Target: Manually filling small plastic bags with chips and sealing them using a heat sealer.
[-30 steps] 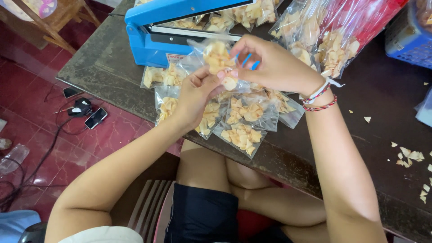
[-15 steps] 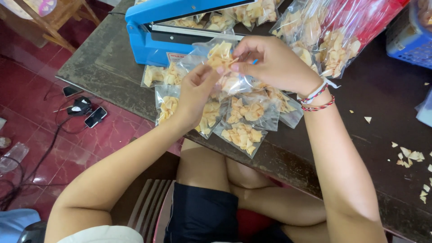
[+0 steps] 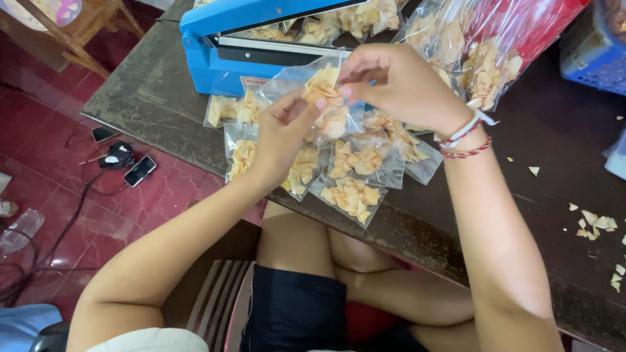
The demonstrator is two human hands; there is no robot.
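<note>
Both hands hold one small clear bag of pale yellow chips [image 3: 324,98] above the table's near edge, in front of the blue heat sealer [image 3: 222,45]. My left hand [image 3: 285,133] pinches the bag's lower left side. My right hand [image 3: 398,81], with red and white bracelets at the wrist, grips its top right edge. Several filled small bags [image 3: 352,192] lie flat on the dark wooden table [image 3: 150,98] under my hands.
A large clear sack of chips [image 3: 482,52] stands at the back right beside a blue basket [image 3: 596,45]. Loose chip crumbs [image 3: 596,221] lie at the right. On the red tiled floor to the left are phones and cables [image 3: 127,166].
Both hands have lifted the bag slightly and shifted their grip along its top, bringing it closer to the sealer. The bags on the table have not moved.
</note>
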